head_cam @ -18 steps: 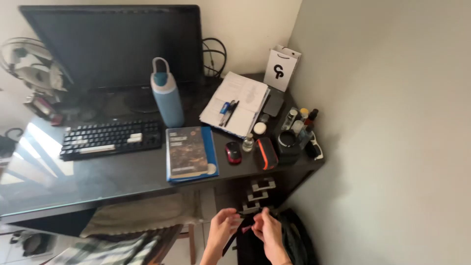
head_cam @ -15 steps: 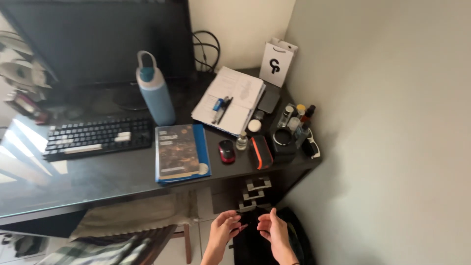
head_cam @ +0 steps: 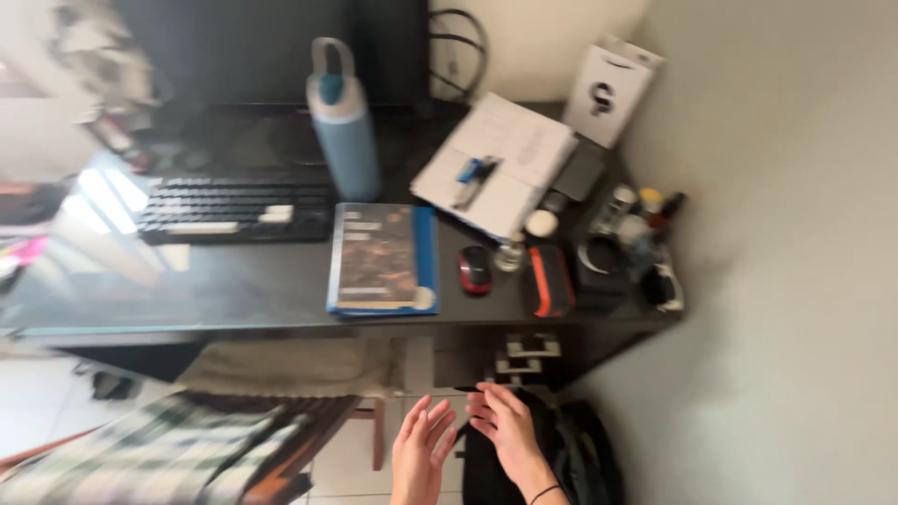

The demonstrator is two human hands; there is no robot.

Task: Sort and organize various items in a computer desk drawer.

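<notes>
Both hands released, fingers spread: left hand [head_cam: 421,452], right hand [head_cam: 506,428] above black bag [head_cam: 571,458], holding nothing.

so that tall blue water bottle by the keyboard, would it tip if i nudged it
Probably, if pushed high: the blue bottle stands tall and narrow on the dark desk. Its smooth sides may slip in the hands; the top loop looks like a safer grip. How full it is cannot be told.
</notes>
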